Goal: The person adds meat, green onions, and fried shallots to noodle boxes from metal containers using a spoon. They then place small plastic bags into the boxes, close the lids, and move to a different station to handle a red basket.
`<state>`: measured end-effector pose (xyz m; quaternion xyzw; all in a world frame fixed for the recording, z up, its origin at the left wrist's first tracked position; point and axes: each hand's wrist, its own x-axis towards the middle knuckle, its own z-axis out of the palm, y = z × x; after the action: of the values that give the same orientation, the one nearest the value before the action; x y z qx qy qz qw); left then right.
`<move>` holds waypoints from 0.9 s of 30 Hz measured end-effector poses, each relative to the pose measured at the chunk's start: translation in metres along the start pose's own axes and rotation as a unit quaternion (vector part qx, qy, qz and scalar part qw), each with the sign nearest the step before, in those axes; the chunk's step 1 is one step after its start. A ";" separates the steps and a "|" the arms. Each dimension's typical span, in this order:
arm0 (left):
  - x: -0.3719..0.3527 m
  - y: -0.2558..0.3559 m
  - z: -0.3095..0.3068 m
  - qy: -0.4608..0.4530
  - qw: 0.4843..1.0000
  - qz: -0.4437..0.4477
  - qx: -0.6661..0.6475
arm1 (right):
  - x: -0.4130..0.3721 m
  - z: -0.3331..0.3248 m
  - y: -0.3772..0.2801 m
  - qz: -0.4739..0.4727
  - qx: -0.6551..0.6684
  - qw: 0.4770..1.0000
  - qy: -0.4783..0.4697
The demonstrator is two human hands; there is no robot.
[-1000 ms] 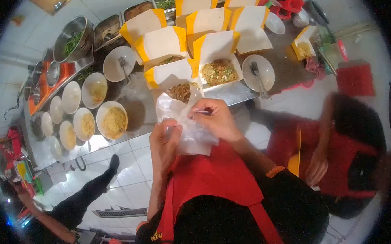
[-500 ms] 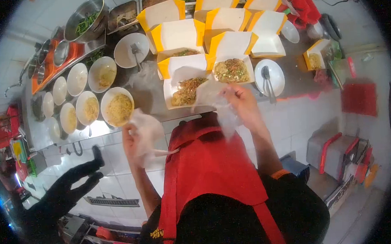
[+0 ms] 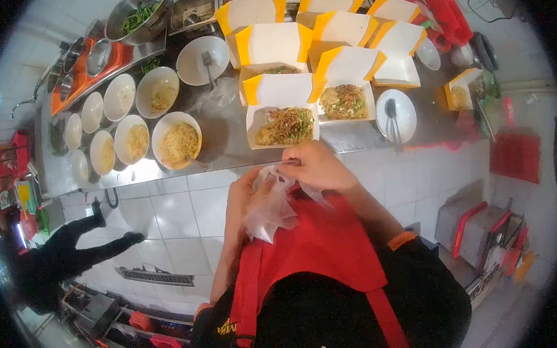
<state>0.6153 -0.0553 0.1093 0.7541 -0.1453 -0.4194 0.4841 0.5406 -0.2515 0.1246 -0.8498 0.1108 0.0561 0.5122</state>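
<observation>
In front of the red apron [image 3: 333, 247], my two hands are close together, both closed on thin, crumpled clear plastic [image 3: 273, 207] that resembles a disposable glove. My left hand [image 3: 246, 191] grips it from the left, its fingers partly covered by the film. My right hand [image 3: 319, 164] pinches its upper edge, and a loose flap hangs below those fingers. Just beyond my hands, at the counter's front edge, stands an open yellow-and-white takeaway box [image 3: 253, 126] with noodles [image 3: 285, 126] topped with brown bits and chopped greens. Another filled box [image 3: 345, 102] is right beside it.
More open boxes [image 3: 398, 45] stand behind. White bowls [image 3: 177, 141], several with noodles, line the counter's left side. A white plate [image 3: 406, 114] with cutlery lies to the right. A steel bowl of greens [image 3: 139, 20] sits at the back left. Another person's dark-clothed legs [image 3: 84, 244] show at left.
My hands, apart before with clear plastic in each, have come together in front of the apron. The right moved left and down from the boxes; the left moved right. The view has shifted slightly.
</observation>
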 end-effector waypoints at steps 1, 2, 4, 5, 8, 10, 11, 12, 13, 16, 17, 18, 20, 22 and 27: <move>0.001 -0.005 0.000 0.001 1.000 -0.001 0.000 | 0.000 0.000 0.000 -0.016 0.004 1.000 0.001; 0.001 -0.015 0.000 0.008 0.994 -0.017 -0.108 | 0.000 0.003 0.007 -0.016 0.006 1.000 0.000; 0.001 -0.023 -0.005 0.017 0.976 -0.034 -0.214 | -0.002 0.006 0.026 0.020 0.113 0.993 0.022; -0.001 -0.025 -0.013 0.015 0.971 -0.043 -0.234 | -0.006 0.004 0.032 0.021 0.115 0.993 0.020; -0.013 -0.030 -0.031 -0.022 0.974 -0.099 -0.202 | -0.007 -0.002 0.032 0.114 0.097 0.988 0.025; -0.017 -0.036 -0.043 -0.119 0.973 -0.126 -0.149 | -0.003 -0.008 0.026 0.154 -0.015 0.987 0.046; -0.016 -0.036 -0.042 -0.118 0.973 -0.128 -0.151 | -0.002 -0.005 0.028 0.154 -0.014 0.987 0.043; -0.013 -0.032 -0.038 -0.104 0.983 -0.145 -0.030 | 0.001 -0.001 0.031 0.133 -0.001 0.990 0.038; -0.010 -0.027 -0.034 -0.088 0.979 -0.162 0.091 | 0.004 0.002 0.031 0.112 0.014 0.993 0.032; 0.003 0.004 -0.013 0.085 0.972 -0.060 0.213 | 0.011 -0.006 0.015 0.105 0.076 0.990 -0.057; 0.008 0.004 -0.009 0.085 0.971 -0.062 0.213 | 0.013 -0.006 0.016 0.105 0.077 0.990 -0.058; 0.013 0.000 -0.005 0.094 0.981 -0.006 0.170 | 0.014 -0.007 0.018 0.121 0.106 0.985 -0.066; 0.024 -0.012 -0.002 0.106 0.985 0.049 0.126 | 0.019 -0.007 0.025 0.135 0.135 0.979 -0.077; 0.037 -0.028 0.000 0.035 0.998 -0.024 -0.054 | 0.024 -0.005 0.041 0.128 0.152 0.976 -0.085; 0.063 -0.048 -0.029 0.010 0.982 -0.071 -0.178 | 0.034 -0.033 0.065 0.064 0.057 0.995 0.050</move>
<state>0.6669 -0.0536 0.0424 0.6687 -0.0101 -0.4639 0.5809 0.5566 -0.3139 0.0772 -0.8121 0.1938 0.0396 0.5490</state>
